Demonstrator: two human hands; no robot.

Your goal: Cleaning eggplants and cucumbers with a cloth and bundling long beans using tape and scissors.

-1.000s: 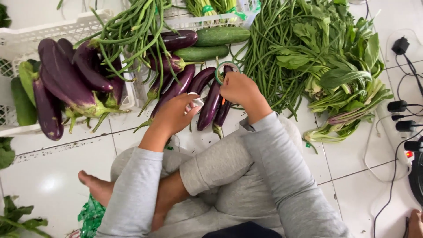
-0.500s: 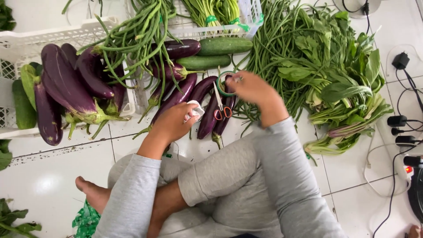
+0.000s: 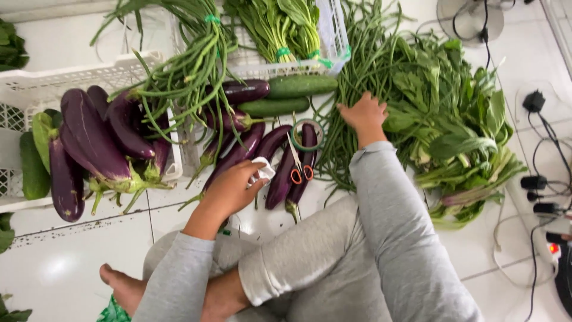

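Observation:
My left hand (image 3: 229,192) is closed around a small white piece (image 3: 263,169), just in front of the purple eggplants (image 3: 262,152) lying on the floor. My right hand (image 3: 363,114) rests with fingers spread on a pile of long green beans (image 3: 351,77). Orange-handled scissors (image 3: 298,167) lie on the eggplants between my hands, next to a roll of green tape (image 3: 308,132). Two cucumbers (image 3: 286,95) lie behind the eggplants.
A white crate (image 3: 71,74) at left holds large eggplants (image 3: 89,134) and cucumbers (image 3: 33,161), with long beans (image 3: 190,65) draped over it. Another crate (image 3: 330,36) holds bundled greens. Leafy greens (image 3: 459,125) lie at right, beside plugs and cables (image 3: 536,185). My crossed legs (image 3: 310,268) fill the foreground.
My right hand left the eggplants and moved right onto the long beans. The scissors and the tape roll now lie uncovered. My left hand stays by the eggplants with the white piece.

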